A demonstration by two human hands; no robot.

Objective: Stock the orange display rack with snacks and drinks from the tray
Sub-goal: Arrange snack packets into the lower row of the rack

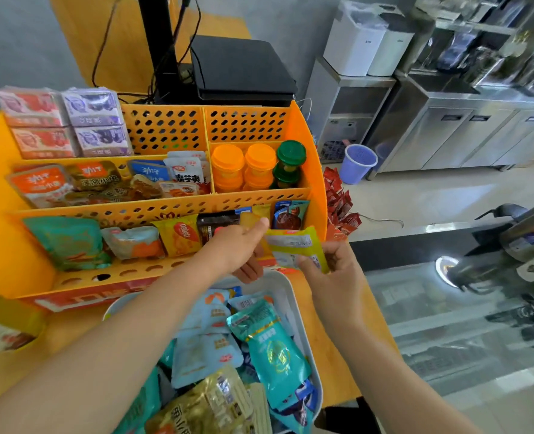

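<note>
The orange display rack (15, 245) stands on the counter with three tiers. Boxed snacks fill its top left, fish packets and orange and green capped bottles (259, 166) the middle, mixed packets the front row. A white tray (293, 296) of blue, teal and gold snack packets lies in front of it. My left hand (240, 249) and my right hand (331, 270) both grip a yellow snack packet (293, 245) over the front row's right end, just above the tray's far rim.
A black till and monitor stand (240, 67) sit behind the rack. Red sachets (339, 202) hang at the rack's right side. The wooden counter edge runs right of the tray, with a glass case (447, 324) below. Steel fridges and a purple bin (359, 162) lie beyond.
</note>
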